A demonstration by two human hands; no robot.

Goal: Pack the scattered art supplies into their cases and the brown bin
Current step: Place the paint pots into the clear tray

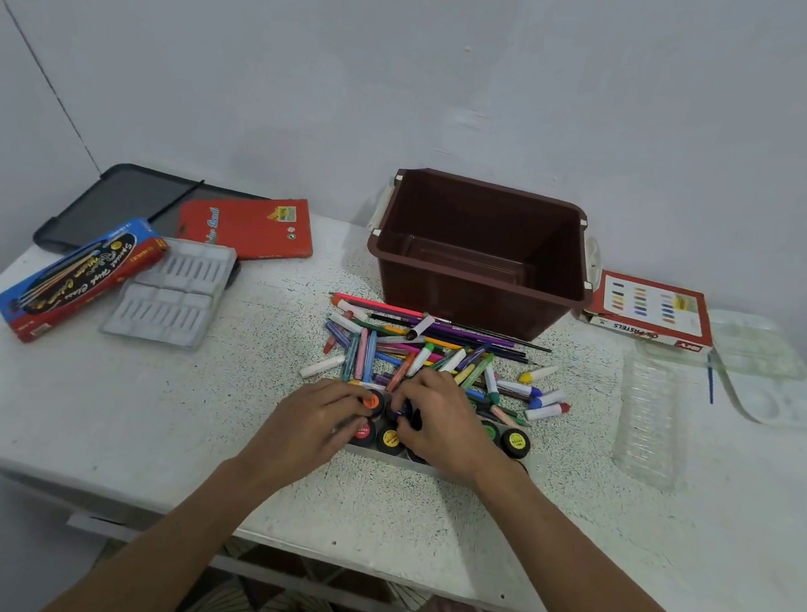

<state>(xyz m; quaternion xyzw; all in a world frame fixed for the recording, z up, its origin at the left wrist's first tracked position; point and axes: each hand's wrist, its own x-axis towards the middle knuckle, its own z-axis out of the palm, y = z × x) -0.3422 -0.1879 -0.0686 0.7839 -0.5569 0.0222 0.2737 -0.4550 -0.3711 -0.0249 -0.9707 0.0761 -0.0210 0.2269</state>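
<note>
Right hand (441,428) pinches a dark pot (400,409) among the paint pots (515,442), left hand (318,421) resting there, its grip unclear, while the crayon heap (435,357) lies between them and the brown bin (476,290).

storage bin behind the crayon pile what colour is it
Dark brown bin, seen best in the head view.

Bin (469,304) sits back-centre on your table (115,421); supply pile (430,356) just in front of it, paint pots (514,440) nearer you. Left: lid (110,202) at back, pencil box (246,226) partly on it, paint box (79,275) & insert (172,291) in front. Right: pastels box (650,309), palette (766,367) beside, tray (652,418) in front.
</note>
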